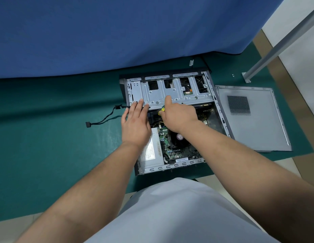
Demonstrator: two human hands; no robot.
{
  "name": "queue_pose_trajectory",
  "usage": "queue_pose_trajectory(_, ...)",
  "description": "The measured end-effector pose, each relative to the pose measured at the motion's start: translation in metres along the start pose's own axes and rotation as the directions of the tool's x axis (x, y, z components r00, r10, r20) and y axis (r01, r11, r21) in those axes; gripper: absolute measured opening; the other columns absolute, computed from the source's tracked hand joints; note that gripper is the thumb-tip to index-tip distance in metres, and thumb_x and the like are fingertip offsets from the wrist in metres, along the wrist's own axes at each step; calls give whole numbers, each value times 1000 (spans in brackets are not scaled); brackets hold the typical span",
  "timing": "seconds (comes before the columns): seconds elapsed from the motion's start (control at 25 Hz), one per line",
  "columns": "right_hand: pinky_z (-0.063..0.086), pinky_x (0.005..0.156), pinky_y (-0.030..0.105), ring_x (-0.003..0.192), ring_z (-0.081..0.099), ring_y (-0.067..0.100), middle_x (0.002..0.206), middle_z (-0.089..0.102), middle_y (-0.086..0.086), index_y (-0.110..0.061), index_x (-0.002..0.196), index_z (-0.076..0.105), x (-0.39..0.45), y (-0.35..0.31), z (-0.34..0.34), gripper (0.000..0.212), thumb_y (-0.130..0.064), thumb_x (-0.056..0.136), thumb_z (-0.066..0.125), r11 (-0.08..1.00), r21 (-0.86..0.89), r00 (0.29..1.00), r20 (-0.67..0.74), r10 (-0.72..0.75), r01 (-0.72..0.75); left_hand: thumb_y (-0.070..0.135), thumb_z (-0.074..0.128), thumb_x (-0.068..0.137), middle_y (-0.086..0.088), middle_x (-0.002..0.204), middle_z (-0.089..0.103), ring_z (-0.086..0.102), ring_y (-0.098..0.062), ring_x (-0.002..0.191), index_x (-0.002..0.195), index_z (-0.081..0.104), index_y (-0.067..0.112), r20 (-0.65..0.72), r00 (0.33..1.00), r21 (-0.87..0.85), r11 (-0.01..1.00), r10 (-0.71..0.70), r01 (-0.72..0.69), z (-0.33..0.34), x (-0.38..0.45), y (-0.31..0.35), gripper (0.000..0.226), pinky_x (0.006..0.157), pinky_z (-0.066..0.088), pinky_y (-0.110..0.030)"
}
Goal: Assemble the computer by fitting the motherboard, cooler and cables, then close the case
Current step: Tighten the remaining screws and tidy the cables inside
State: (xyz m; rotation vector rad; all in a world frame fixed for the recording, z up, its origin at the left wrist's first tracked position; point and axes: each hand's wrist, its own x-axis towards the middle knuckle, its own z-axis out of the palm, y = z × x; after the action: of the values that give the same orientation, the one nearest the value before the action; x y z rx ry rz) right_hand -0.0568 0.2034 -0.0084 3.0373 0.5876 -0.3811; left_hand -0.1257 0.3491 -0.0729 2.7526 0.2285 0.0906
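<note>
At frame centre the open computer case (221,109) lies on the green mat, motherboard (167,146) and cooler (179,137) already inside. The right hand (179,116) clasps a yellow-handled screwdriver (161,111) below the drive cage (170,92), which the left hand (135,121) steadies with flat, relaxed fingers. Driving goes best with the tip kept square, pressure light, and the side panel (254,123), right of the case, left until last.

Open case (221,109), left hand (135,122) flat, right hand (179,116) gripping screwdriver (161,111)

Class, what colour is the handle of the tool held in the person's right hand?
Yellow with a touch of green: the tool handle peeks out of the right hand, seen in the head view.
</note>
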Motion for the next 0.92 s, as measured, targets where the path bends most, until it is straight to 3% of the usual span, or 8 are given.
queue_pose_trajectory(0.12,21,49,31,72,63,31,86,68,6,-13,118,40,-1,-6,6,44,-55,105,34,995,-20,993,-60,101,-103,18,49,98,4,168,28,18,-16,156,155,42,23,-5,1000,-6,1000,1,-1,0,0,1,57,128,6,-41)
queue_pose_trajectory(0.2,25,51,33,82,67,33,89,64,7,-14,121,36,0,-2,5,45,-56,104,33,994,-1,994,-14,110,-110,18,49,97,4,168,28,19,-17,156,154,43,23,-9,1000,-5,1000,4,-4,0,0,0,57,128,6,-40)
queue_pose_trajectory(0.36,34,58,37,80,59,33,103,55,5,-19,113,25,0,6,2,27,-42,105,35,995,92,995,100,17,-26,17,50,97,4,167,29,19,-17,155,154,43,23,-13,1000,-4,1000,12,-12,1,0,0,58,127,5,-40)
queue_pose_trajectory(0.48,26,52,34,71,52,29,84,53,3,-17,112,29,2,1,0,30,-46,106,35,996,75,996,84,39,-45,17,51,96,4,167,29,19,-17,155,153,44,23,-11,1000,-13,1000,10,-11,2,0,0,58,127,5,-40)
queue_pose_trajectory(0.6,32,54,35,73,52,29,84,52,3,-15,120,36,2,0,0,38,-50,105,35,991,102,993,98,71,-81,18,50,97,4,167,29,19,-17,155,154,43,24,-11,1000,-13,1000,14,-14,3,0,-2,58,127,5,-40)
queue_pose_trajectory(0.76,42,63,37,79,54,28,91,56,2,-17,127,46,-12,32,-5,43,-52,103,42,937,310,987,77,143,-160,23,48,100,1,168,28,18,-20,156,155,40,28,-5,999,36,998,51,-51,4,-1,-1,56,127,9,-44)
queue_pose_trajectory(0.92,52,61,36,71,68,22,86,71,3,-22,116,55,-43,89,-19,28,-45,101,52,744,643,981,72,179,-183,19,47,102,0,169,25,14,-26,157,159,29,30,10,986,163,973,166,-166,0,-7,6,61,125,8,-50)
